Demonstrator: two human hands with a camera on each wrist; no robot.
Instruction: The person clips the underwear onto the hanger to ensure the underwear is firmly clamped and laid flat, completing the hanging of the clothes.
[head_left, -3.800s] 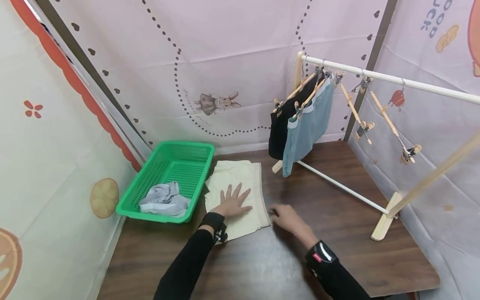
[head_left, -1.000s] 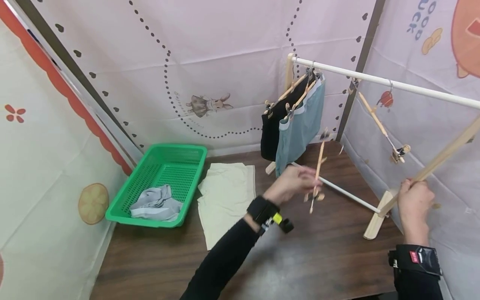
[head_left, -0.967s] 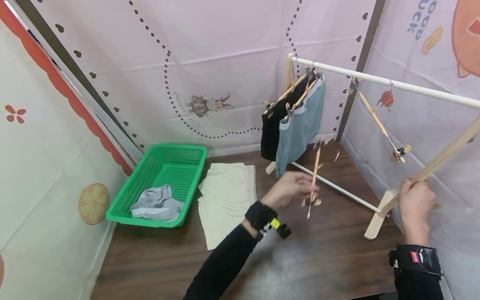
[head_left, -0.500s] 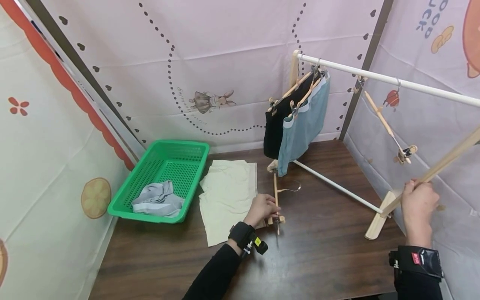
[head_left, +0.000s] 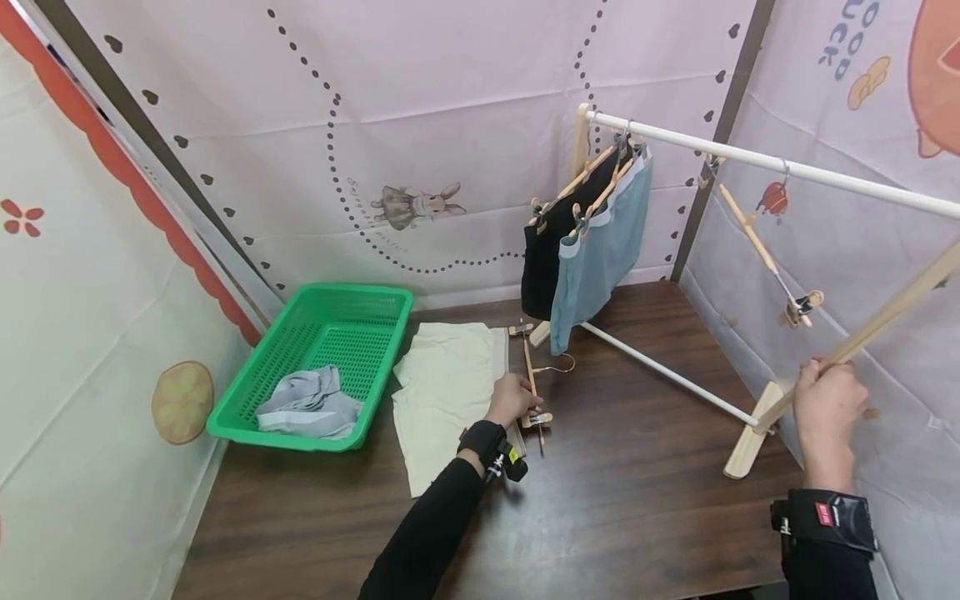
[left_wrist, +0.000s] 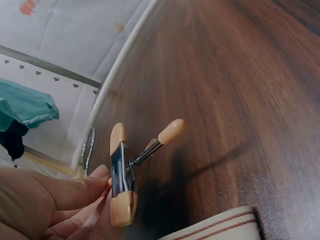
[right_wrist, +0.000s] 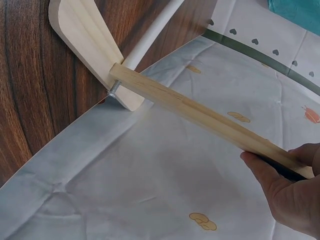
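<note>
The left hand (head_left: 512, 398) is now gripping the wooden clip hanger (head_left: 531, 379) low on the table (head_left: 637, 500), its fingers (left_wrist: 75, 192) curled round the bar near one clip; a second ago it was carrying that hanger in the air in front of the drying rack (head_left: 757, 158), and half a second ago it was just bringing it down. The hanger is lying along the right edge of the cream shorts (head_left: 442, 392), touching or just beside the waistband, its metal hook pointing away from the shorts. The right hand (head_left: 825, 408) is still wrapping its fingers round the slanted wooden leg (right_wrist: 200, 117) of the rack, to the right of the shorts, as before. The green basket (head_left: 247, 417) is sitting just left of the shorts, with a grey garment (head_left: 309, 404) lying inside it
</note>
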